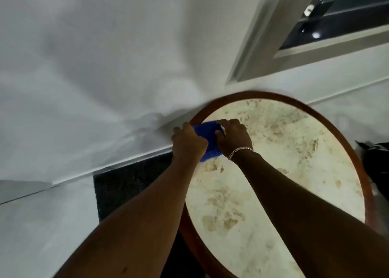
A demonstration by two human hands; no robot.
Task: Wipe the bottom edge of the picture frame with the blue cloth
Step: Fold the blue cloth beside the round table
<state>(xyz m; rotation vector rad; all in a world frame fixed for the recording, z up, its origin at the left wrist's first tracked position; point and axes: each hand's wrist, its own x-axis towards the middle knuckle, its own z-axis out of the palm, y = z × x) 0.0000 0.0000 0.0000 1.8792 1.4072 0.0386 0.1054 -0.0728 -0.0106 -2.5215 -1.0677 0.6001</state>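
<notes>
1. From my head camera I see both hands meeting on the blue cloth [207,139], which lies bunched on the far left part of the round table [347,149], right by its brown wooden rim.
2. My left hand [188,144] covers the cloth's left side, fingers curled down over it and gripping it.
3. My right hand [234,136] presses on the cloth's right side, fingertips bent onto the fabric; a chain bracelet [241,152] sits on that wrist.
4. The two hands are close together, with only a strip of blue showing between them.
5. The picture frame [267,37] hangs on the white wall [94,56] above and to the right of the hands, well apart from the cloth. Its pale bottom edge runs slantwise across the upper right; the dark pane inside shows bright reflections.
6. A dark mat [130,178] lies on the floor left of the table, against the skirting.
7. Something black [376,162] sits beyond the table's right rim; the blur is too strong for me to say what it is.
</notes>
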